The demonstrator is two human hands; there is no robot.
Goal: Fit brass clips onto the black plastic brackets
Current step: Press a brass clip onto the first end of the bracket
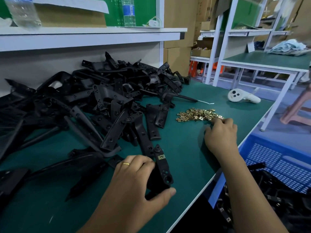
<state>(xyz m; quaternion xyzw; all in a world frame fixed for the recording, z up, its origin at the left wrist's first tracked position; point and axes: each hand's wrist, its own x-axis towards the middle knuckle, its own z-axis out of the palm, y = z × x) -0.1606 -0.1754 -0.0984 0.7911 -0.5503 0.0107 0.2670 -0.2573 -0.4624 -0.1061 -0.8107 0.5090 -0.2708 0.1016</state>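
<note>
A left hand (134, 179) is gripping a black plastic bracket (162, 170) on the green desk (185, 148), fingers curled round its lower end; one brass clip (161, 156) is already sitting near its top. The bracket looks stiff and light, best held by its body. The right hand (222, 132) is reaching into the loose brass clips (198, 114), fingers bent; whether it is pinching one is hidden. These look small, thin and slippery. A bracket heap (94, 101) is crowding the left, and a blue crate (276, 162) is sitting beside the desk.

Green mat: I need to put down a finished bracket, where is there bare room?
Free: the mat between left hand, right hand and brass clips; also the near-left corner. Crowded: the black bracket pile across the left and back.
</note>
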